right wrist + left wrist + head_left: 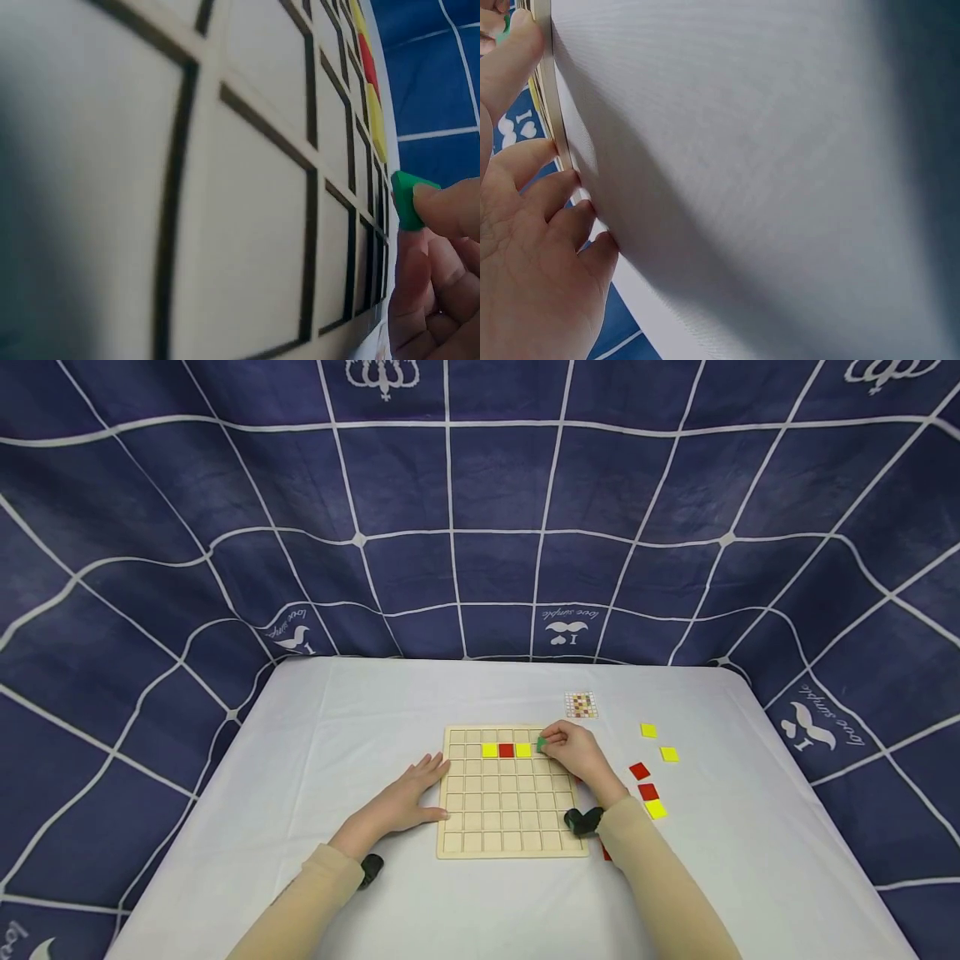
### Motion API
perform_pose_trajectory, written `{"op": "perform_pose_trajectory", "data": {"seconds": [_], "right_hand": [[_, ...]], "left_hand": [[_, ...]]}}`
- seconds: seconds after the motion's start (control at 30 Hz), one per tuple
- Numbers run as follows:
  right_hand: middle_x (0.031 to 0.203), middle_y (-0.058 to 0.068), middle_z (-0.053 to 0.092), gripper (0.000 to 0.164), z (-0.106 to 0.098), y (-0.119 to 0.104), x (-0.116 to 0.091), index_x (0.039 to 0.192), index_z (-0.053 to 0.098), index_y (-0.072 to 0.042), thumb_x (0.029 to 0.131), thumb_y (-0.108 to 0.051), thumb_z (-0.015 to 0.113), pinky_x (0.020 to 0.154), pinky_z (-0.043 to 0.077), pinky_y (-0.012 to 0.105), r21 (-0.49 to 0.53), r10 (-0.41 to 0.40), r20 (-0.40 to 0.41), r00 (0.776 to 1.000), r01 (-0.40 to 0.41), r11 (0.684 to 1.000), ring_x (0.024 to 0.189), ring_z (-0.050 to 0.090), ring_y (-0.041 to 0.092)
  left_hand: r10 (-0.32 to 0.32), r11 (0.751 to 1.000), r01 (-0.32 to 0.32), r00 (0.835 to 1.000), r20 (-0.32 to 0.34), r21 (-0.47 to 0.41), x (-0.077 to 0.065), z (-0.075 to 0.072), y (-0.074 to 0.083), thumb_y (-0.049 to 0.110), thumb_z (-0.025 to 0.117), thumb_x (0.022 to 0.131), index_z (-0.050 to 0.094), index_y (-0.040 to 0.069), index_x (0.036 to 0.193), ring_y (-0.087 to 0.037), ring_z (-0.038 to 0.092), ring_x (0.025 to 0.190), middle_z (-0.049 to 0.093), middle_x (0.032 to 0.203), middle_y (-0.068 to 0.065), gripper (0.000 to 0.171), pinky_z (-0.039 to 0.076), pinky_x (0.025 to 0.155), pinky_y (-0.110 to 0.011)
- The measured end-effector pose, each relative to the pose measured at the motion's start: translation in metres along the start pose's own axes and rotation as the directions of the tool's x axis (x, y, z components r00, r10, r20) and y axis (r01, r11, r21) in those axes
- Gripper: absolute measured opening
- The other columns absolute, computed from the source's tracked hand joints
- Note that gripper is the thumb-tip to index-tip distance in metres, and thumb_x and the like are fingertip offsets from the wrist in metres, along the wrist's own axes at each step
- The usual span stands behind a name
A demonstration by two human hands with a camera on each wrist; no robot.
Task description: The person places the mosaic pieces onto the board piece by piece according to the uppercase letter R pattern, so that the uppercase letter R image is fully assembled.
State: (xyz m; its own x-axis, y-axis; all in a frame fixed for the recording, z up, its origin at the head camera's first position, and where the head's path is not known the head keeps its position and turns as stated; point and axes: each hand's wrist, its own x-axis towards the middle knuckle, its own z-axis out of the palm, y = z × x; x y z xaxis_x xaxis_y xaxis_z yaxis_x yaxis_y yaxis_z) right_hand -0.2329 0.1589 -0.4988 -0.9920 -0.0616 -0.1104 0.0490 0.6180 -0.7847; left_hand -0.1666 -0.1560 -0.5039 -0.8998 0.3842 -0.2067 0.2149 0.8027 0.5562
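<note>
A light wooden grid board (487,818) lies flat on the white cloth. In its second row from the far side sit a yellow tile (490,751), a red tile (506,750) and another yellow tile (522,750), side by side. My right hand (576,753) pinches a green square tile (406,199) between thumb and fingers, just right of that row over the board; the right wrist view shows the tile tilted. With fingers spread, my left hand (405,797) rests against the board's left edge, its fingertips and thumb touching the rim in the left wrist view.
Loose yellow tiles (648,730) and red tiles (640,771) lie on the cloth right of the board, some partly hidden by my right arm. Behind the board is a small printed pattern card (581,705). A dark blue checked curtain (495,568) surrounds the table.
</note>
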Motion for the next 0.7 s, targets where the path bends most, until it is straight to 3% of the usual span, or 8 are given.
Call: {"op": "perform_pose_trajectory", "data": {"seconds": [0.23, 0.7], "right_hand": [[0.09, 0.006, 0.073, 0.009, 0.004, -0.0015, -0.0018, 0.096, 0.074, -0.008, 0.087, -0.012, 0.074, 0.076, 0.057, 0.032, -0.064, -0.064, -0.01, 0.998, 0.063, 0.996, 0.081, 0.067, 0.014], [0.09, 0.007, 0.064, 0.008, 0.0069, -0.0085, -0.0057, 0.094, 0.076, -0.006, 0.089, -0.011, 0.071, 0.07, 0.052, 0.029, -0.194, -0.093, -0.002, 0.996, 0.091, 0.977, 0.077, 0.058, 0.015]], "left_hand": [[0.0, 1.0, 0.0, 1.0, 0.005, 0.0, 0.0001, -0.0003, 0.0004, 0.037, 0.078, 0.081, 0.033, 0.011, 0.154, -0.026, 0.012, 0.154, 0.02, 0.164, -0.007, 0.09, 0.014, 0.126, -0.046], [0.013, 1.0, -0.013, 1.0, 0.012, 0.005, -0.0003, -0.0011, -0.0001, 0.036, 0.078, 0.082, 0.032, 0.011, 0.154, -0.027, 0.012, 0.154, 0.019, 0.164, -0.008, 0.09, 0.014, 0.126, -0.047]]}}
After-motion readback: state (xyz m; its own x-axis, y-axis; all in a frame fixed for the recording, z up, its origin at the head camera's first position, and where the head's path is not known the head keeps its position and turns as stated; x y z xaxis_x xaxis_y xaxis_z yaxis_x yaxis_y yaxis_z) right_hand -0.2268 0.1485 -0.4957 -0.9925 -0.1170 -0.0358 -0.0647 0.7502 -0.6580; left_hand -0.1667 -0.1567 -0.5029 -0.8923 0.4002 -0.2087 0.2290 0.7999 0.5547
